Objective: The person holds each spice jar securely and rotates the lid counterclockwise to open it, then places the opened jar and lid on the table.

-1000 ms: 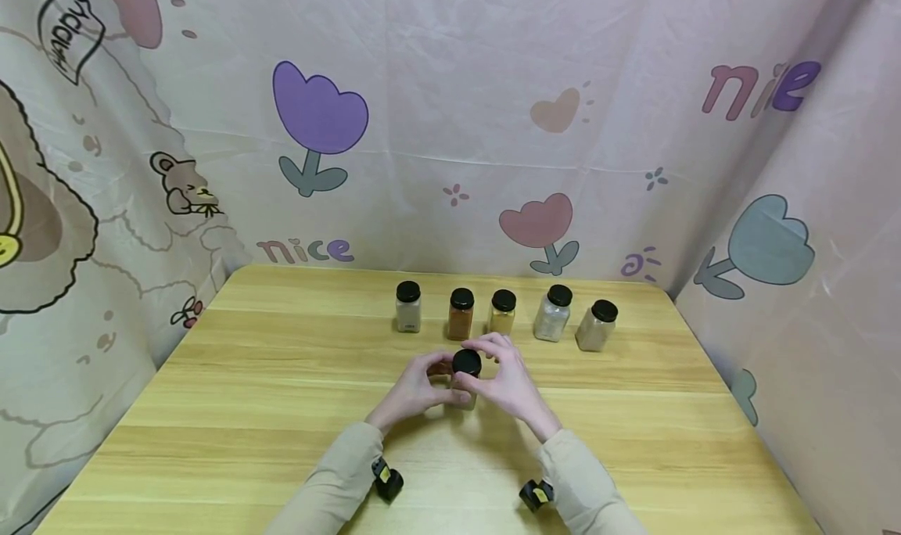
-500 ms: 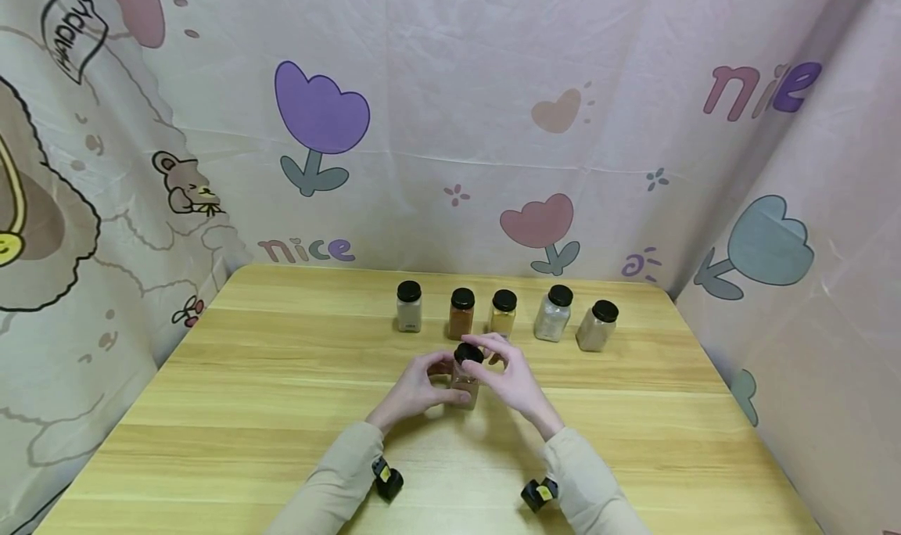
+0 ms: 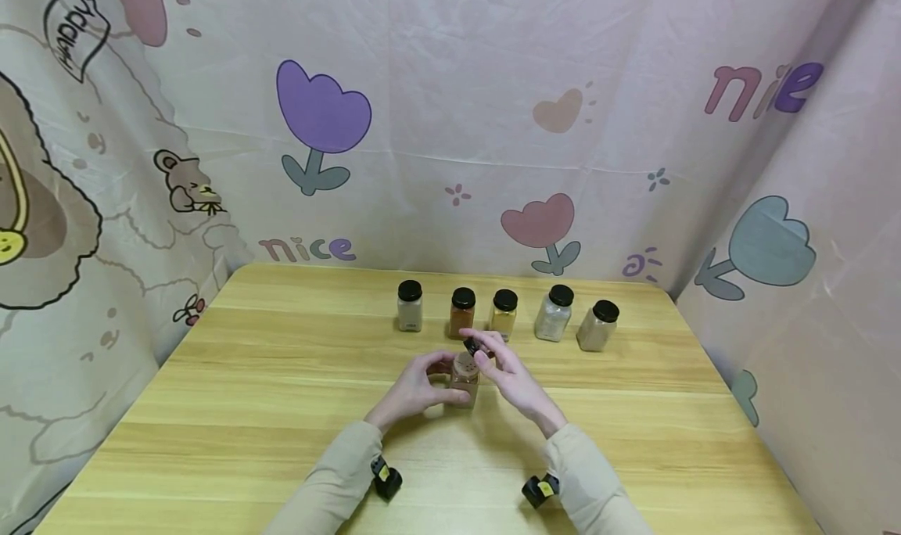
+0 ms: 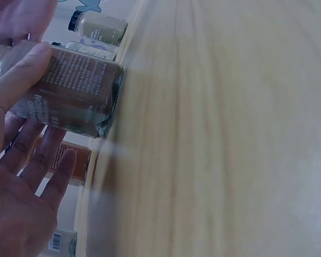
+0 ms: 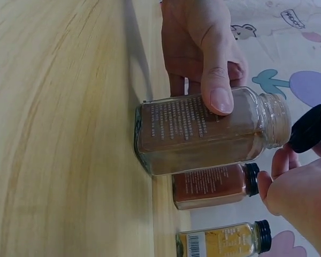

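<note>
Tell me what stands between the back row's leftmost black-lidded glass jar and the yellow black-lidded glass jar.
An orange-brown, black-lidded glass jar, seen in the head view.

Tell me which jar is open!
The brown-filled jar held in the left hand. Its black lid is off, in the right hand; the five jars standing behind all have their lids on.

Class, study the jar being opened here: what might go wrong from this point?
1. The uncapped jar might spill its brown powder if the left hand tips or loses it.
2. The black lid, held at a tilt by the right hand, could slip and drop.
3. The right hand seems near the yellow jar, so a careless swing might knock that over.
</note>
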Demonstrator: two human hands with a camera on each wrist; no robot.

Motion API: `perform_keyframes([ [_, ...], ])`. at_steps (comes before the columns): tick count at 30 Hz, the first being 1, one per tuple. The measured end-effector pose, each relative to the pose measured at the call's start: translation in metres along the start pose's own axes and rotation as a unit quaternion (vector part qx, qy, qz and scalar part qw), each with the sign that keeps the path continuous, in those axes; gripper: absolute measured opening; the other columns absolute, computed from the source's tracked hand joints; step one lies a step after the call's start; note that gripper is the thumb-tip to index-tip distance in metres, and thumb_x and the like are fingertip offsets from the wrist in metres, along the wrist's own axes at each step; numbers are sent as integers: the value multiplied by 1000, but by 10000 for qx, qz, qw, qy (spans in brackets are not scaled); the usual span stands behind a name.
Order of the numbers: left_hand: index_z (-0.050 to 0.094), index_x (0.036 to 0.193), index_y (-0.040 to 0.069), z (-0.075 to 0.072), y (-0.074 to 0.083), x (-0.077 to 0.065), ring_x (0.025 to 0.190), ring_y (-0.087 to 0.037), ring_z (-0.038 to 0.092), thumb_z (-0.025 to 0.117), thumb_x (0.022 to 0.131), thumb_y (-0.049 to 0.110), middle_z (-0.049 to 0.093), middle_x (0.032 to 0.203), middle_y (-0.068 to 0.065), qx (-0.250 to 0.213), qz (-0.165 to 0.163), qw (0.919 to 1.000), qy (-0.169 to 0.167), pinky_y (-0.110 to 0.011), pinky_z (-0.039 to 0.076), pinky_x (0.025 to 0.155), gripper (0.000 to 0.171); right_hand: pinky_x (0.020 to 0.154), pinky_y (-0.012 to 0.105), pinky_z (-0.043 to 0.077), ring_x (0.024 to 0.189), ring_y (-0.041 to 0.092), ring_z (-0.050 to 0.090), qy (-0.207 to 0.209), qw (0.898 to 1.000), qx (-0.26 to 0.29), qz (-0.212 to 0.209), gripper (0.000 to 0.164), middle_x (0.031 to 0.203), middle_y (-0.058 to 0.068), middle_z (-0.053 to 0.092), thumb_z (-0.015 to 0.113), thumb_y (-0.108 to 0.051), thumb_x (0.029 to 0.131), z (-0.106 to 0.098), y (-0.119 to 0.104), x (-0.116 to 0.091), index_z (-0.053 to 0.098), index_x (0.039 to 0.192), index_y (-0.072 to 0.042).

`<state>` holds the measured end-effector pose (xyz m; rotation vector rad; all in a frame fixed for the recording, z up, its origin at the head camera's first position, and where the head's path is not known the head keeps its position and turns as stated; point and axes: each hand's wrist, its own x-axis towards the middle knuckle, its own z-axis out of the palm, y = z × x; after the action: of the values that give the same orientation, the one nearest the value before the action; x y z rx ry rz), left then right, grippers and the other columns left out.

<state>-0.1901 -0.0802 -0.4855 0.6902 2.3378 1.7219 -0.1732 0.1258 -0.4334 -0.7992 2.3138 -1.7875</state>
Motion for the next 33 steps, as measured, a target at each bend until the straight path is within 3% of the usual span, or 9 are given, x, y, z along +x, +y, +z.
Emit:
perform_keyframes([
  [7,63,127,1,-1,-2,0,110,-29,67,88,77,17,71,120,-15,28,7,10000,-11,-50,54,100,59,111,40,31,128,28,41,146,9995,246,110,41,143,30,42,40,-15,108,1,0,1,43,144,5],
  [14,62,128,2,-5,-1,-2,111,-31,67,88,77,19,70,121,-16,19,-88,10000,17,-52,53,102,60,106,29,39,121,18,46,263,9988,381,150,40,140,32,48,39,-15,108,2,3,1,42,143,6],
  [20,62,128,1,-10,-3,-4,112,-32,67,88,77,18,70,122,-16,16,-74,9999,89,-53,53,102,60,104,19,41,125,20,47,318,9968,677,273,43,144,34,45,40,-16,109,3,4,2,39,145,7],
  [28,61,129,0,-23,-4,-9,112,-32,67,87,78,19,69,123,-18,76,-67,9998,154,-52,53,103,61,101,17,42,116,5,51,379,9914,1183,399,46,143,36,42,41,-17,108,8,6,4,36,147,8],
  [33,61,129,0,-34,-6,-12,113,-33,66,87,79,20,69,123,-18,108,-154,9996,205,-52,52,104,60,103,14,42,120,1,51,334,9860,1579,426,49,143,24,45,42,-18,108,11,8,6,34,147,11],
])
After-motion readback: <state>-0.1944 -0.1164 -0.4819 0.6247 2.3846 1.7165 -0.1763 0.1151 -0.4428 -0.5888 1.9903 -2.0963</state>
